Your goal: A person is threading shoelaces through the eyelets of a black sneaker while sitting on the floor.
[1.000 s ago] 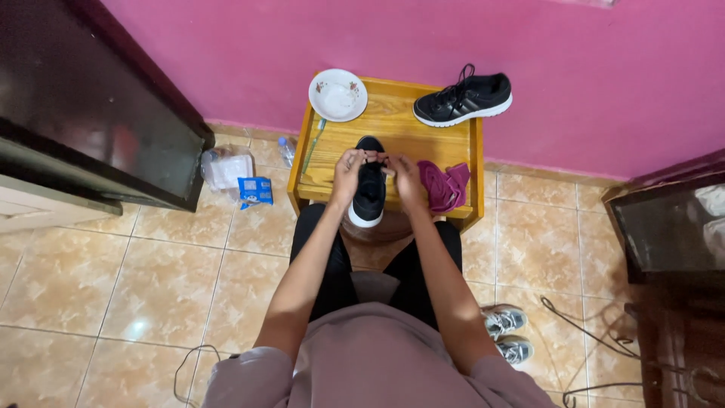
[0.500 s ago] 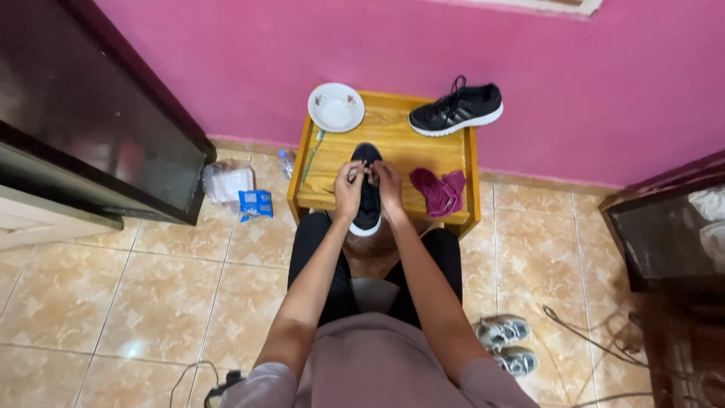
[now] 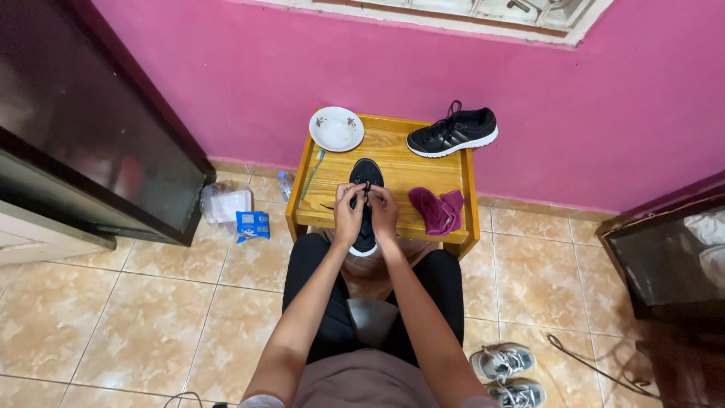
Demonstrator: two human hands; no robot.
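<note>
Shoe in hand: a black shoe (image 3: pixel 365 204) with a white sole lies lengthwise on the wooden desk (image 3: pixel 393 162), toe towards the wall, heel at the near edge over your lap.
Left hand: your left hand (image 3: pixel 348 215) sits on the shoe's left side, fingers pinched narrow on a black lace at the middle of the shoe.
Right hand: your right hand (image 3: pixel 384 211) mirrors it on the right side, fingers closed narrow on the lace; the two hands are almost touching over the shoe.
Second shoe: a matching black shoe (image 3: pixel 453 131) rests on its sole at the far right corner of the desk, well apart from your hands.
Plate: a white plate (image 3: pixel 336 128) sits at the far left corner.
Cloth: a maroon cloth (image 3: pixel 437 210) lies crumpled just to the right of your right hand.
Floor: a blue packet (image 3: pixel 252 224) lies left of the desk; a pair of grey shoes (image 3: pixel 507 375) sits by your right side on the tiles.
</note>
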